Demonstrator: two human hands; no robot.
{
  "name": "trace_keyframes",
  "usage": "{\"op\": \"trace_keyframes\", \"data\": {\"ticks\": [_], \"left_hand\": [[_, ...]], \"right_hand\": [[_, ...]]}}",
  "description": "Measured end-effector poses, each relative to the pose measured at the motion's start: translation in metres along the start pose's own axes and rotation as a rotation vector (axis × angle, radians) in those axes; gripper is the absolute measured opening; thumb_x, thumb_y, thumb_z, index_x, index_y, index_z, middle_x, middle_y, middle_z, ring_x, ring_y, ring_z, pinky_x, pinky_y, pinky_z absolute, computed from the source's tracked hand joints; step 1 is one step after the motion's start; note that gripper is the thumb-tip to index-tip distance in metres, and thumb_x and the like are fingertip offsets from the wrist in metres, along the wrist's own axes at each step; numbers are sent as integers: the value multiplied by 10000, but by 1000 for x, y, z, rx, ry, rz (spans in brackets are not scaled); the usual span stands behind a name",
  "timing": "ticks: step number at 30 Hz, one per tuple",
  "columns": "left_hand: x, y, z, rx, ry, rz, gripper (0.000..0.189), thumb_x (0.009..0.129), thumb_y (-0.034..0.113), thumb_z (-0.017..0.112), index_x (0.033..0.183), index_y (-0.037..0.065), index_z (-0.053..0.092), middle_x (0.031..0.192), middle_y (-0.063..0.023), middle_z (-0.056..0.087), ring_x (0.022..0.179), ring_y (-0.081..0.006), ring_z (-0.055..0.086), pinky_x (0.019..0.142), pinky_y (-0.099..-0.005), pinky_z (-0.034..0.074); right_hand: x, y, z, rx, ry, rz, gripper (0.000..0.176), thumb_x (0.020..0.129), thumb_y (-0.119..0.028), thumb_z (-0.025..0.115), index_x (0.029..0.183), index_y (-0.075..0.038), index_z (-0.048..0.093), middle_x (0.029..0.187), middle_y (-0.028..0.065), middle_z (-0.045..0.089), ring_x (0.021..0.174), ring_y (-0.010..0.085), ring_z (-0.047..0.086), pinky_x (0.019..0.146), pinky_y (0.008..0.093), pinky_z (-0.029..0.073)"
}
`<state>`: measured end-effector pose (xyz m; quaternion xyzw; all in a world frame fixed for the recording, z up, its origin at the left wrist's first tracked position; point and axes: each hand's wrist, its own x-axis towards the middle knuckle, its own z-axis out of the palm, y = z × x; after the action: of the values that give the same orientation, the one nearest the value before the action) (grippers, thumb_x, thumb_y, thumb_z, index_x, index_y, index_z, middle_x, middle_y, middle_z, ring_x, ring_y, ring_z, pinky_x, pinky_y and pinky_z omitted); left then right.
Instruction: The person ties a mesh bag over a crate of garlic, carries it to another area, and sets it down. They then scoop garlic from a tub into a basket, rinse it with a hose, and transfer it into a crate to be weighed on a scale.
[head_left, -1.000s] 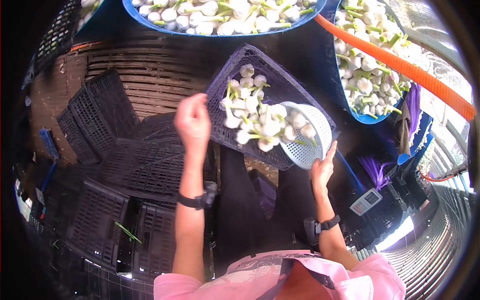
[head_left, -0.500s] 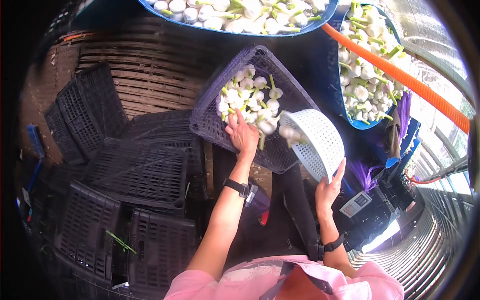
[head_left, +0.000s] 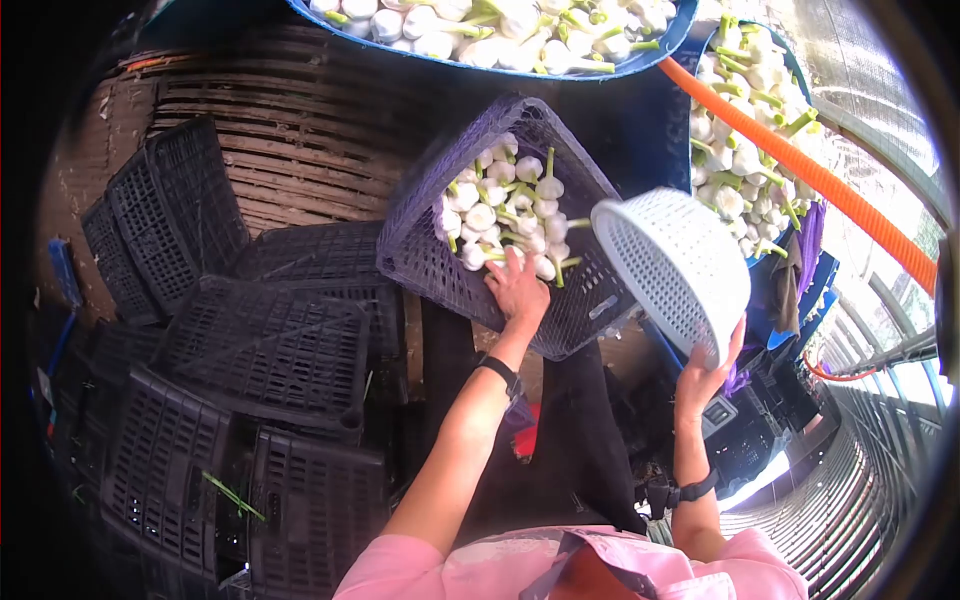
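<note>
A purple mesh crate (head_left: 430, 262) sits tilted ahead of me, holding several white bulbs with green stalks (head_left: 505, 212). My left hand (head_left: 517, 287) lies inside the crate at its near edge, fingers spread against the bulbs. My right hand (head_left: 712, 368) grips the rim of a white perforated basket (head_left: 670, 268), held up to the right of the crate and showing its underside; whether anything is inside it is hidden.
Several black plastic crates (head_left: 265, 345) lie stacked and scattered to the left on a wooden slatted floor (head_left: 300, 140). Blue tubs full of white bulbs stand at the top (head_left: 520, 30) and right (head_left: 745, 140). An orange hose (head_left: 830, 190) runs diagonally at right.
The white basket swung from tipping bulbs into the purple crate to being lifted away to the right. My left hand dropped from the air into the crate onto the bulbs.
</note>
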<state>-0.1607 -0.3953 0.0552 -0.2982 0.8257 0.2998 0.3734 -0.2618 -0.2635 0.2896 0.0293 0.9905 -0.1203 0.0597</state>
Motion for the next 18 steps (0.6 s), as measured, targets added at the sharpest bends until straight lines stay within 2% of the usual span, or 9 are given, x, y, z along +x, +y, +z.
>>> {"op": "trace_keyframes", "data": {"ticks": [2, 4, 6, 8, 11, 12, 13, 16, 18], "left_hand": [[-2, -1, 8, 9, -164, 107, 588, 717, 351, 674, 1267, 214, 516, 1452, -98, 259, 1267, -545, 191, 937, -519, 417], [0, -3, -4, 47, -349, 212, 614, 733, 321, 657, 1306, 218, 460, 1458, -119, 236, 1247, -476, 296, 979, -509, 366], [7, -23, 10, 15, -256, 429, 526, 738, 323, 656, 1232, 190, 535, 1372, -136, 384, 1166, -377, 465, 904, -470, 443], [21, -27, -29, -220, -409, 323, 386, 768, 300, 634, 1122, 150, 605, 1177, -126, 552, 1008, -287, 587, 807, -410, 495], [26, -16, -103, -506, 195, 426, 141, 830, 159, 590, 940, 91, 647, 927, -67, 639, 743, -226, 641, 635, -327, 503], [29, -5, -140, -661, 329, 437, 122, 808, 83, 614, 923, 77, 653, 874, -88, 639, 688, -235, 634, 618, -299, 501], [34, 5, -181, -701, 548, 518, 153, 789, 23, 626, 934, 65, 649, 911, -116, 626, 726, -236, 623, 640, -283, 504], [83, 13, -274, -834, 799, 544, 270, 847, 5, 571, 1112, -40, 540, 1085, -179, 555, 926, -250, 591, 749, -300, 514], [142, 6, -310, -545, 992, 537, 323, 880, 63, 537, 1176, -60, 492, 1126, -224, 536, 966, -330, 576, 806, -355, 506]], "right_hand": [[20, 9, 12, 218, 58, 122, 539, 834, 12, 499, 1346, 62, 335, 1398, 178, 347, 1276, 257, 373, 1044, 340, 290], [64, -33, 19, 368, 121, 119, 400, 808, 21, 512, 1204, 79, 488, 1213, 150, 536, 1118, 215, 497, 980, 327, 361], [112, -67, 25, 407, 158, 20, 426, 809, 24, 508, 1229, 78, 463, 1207, 145, 538, 1106, 212, 497, 977, 327, 360], [166, -111, 29, 342, 212, -167, 597, 774, 78, 426, 1362, 37, 327, 1403, 173, 356, 1284, 267, 355, 1051, 324, 266], [218, -173, 43, 334, 211, -322, 630, 789, 79, 442, 1395, -17, 296, 1331, 214, 438, 1206, 333, 464, 1016, 355, 341], [238, -170, 57, 89, 319, -407, 695, 753, 82, 495, 1404, -25, 279, 1304, 236, 452, 1171, 340, 492, 966, 378, 404], [253, -175, 75, -72, 262, -397, 725, 735, 73, 510, 1410, -37, 269, 1276, 259, 460, 1153, 361, 497, 934, 400, 432], [262, -192, 139, -387, 197, -469, 818, 702, 59, 503, 1445, -87, 195, 1291, 297, 412, 1155, 418, 465, 911, 448, 439], [267, -201, 174, -343, 128, -457, 861, 695, 40, 532, 1453, -83, 144, 1284, 346, 382, 1145, 462, 454, 862, 449, 475]]}}
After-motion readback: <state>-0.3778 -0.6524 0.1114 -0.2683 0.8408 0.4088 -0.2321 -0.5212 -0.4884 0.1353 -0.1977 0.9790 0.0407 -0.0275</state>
